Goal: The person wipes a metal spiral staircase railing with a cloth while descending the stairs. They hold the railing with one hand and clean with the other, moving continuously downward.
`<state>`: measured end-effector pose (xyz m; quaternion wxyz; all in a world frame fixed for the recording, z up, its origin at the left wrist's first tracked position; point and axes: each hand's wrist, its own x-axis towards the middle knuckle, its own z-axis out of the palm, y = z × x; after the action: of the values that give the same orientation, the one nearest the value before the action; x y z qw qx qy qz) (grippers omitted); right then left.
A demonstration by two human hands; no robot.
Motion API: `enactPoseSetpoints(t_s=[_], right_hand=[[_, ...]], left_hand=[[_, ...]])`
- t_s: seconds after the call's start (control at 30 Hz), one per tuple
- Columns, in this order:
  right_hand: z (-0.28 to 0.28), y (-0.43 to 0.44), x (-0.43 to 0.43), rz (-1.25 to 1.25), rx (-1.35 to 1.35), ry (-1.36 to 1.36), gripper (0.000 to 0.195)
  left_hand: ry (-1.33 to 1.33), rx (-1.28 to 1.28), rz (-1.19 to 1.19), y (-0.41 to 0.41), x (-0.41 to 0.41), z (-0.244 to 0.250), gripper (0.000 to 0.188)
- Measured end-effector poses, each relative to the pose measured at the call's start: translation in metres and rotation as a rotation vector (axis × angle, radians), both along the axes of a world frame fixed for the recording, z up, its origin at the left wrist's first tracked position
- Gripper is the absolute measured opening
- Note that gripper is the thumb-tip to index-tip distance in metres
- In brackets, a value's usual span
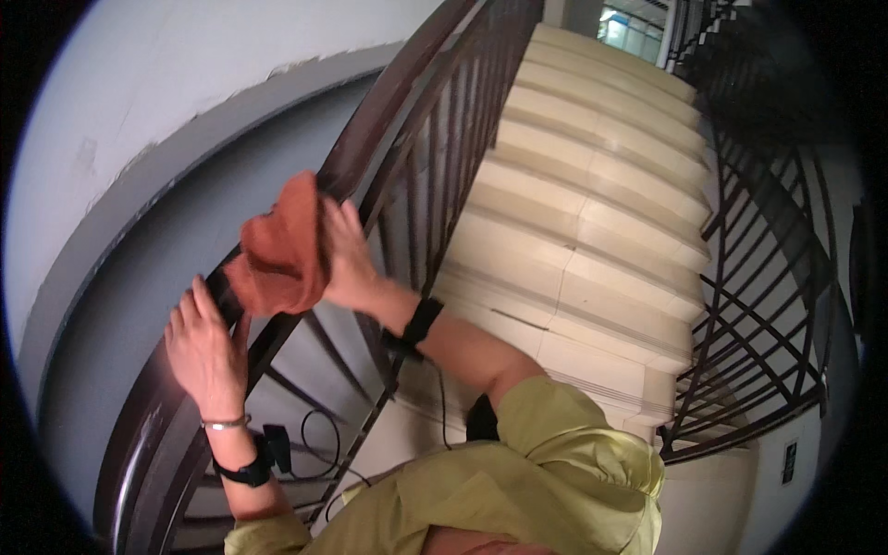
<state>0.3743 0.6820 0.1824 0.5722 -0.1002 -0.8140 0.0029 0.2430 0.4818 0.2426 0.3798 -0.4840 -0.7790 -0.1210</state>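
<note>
An orange-brown cloth (284, 253) lies bunched over the dark handrail (354, 149) of a stair railing. My right hand (350, 260) presses on the cloth's right side, its fingers pointing up along the rail and partly hidden by the fabric. Lower down the same rail, my left hand (207, 340) rests around the handrail just below the cloth, with no cloth in it. Both wrists wear black straps with cables, and a metal bracelet (226, 422) circles the left wrist.
Pale stone stairs (590, 208) rise to the right of the railing's dark bars (444, 159). Another dark metal railing (756, 333) curves along the far right. A wall with a grey lower band (104, 215) stands at left. Black cables (338, 444) hang near my forearms.
</note>
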Motion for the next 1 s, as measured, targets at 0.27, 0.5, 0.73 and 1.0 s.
enactPoseSetpoints(t_s=[0.27,0.5,0.73,1.0], right_hand=[[-0.020,0.046,0.006,0.024,-0.443,0.170,0.064],[-0.212,0.035,0.020,-0.250,-0.347,-0.158,0.065],[-0.139,0.030,0.005,-0.069,-0.753,0.102,0.070],[-0.229,0.018,0.004,-0.341,-0.697,-0.178,0.088]], left_hand=[[0.070,0.016,0.004,0.001,0.000,-0.002,0.064],[0.102,0.029,-0.002,0.003,0.002,0.000,0.062],[0.118,0.007,0.048,-0.002,0.000,-0.002,0.061],[0.177,0.038,0.018,0.006,0.005,0.000,0.062]])
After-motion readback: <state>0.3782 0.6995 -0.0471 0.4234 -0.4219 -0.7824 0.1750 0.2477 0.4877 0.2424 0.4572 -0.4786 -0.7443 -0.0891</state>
